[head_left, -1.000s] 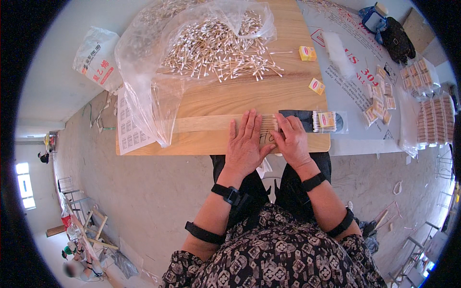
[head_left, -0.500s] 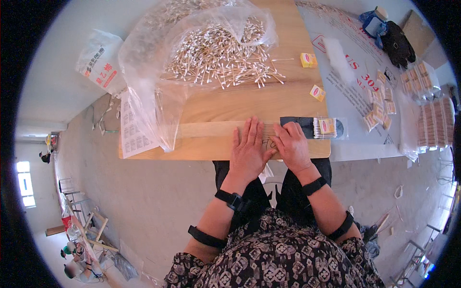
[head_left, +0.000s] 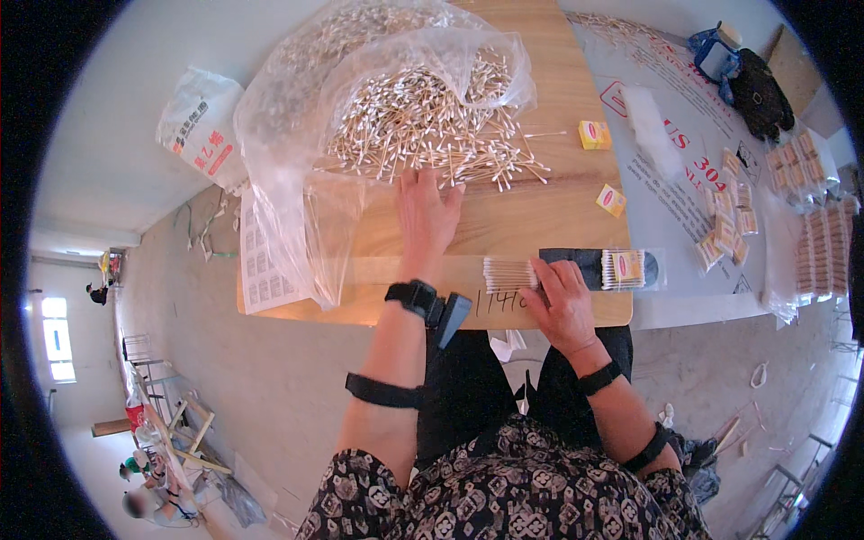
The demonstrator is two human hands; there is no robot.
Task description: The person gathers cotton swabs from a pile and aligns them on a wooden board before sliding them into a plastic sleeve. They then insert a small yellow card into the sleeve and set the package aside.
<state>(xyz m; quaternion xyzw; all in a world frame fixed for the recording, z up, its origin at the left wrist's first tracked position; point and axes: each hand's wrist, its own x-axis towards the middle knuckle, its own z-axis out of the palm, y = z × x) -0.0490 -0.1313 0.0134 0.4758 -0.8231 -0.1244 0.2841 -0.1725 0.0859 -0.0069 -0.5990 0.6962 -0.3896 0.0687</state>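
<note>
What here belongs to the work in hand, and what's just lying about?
Seemingly in use:
loose swabs, by the left hand
swab row, touched by the right hand
swab pack with yellow card

Seemingly just lying about:
black bag
white sack
printed sheet

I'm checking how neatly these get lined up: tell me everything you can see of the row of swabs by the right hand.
The row of swabs lies flat near the front edge of the wood-look table. Its thin, pale sticks look wooden and run side by side, left to right, with white tips roughly aligned at the left end. The right hand covers its right end, hiding the tips there.
</note>
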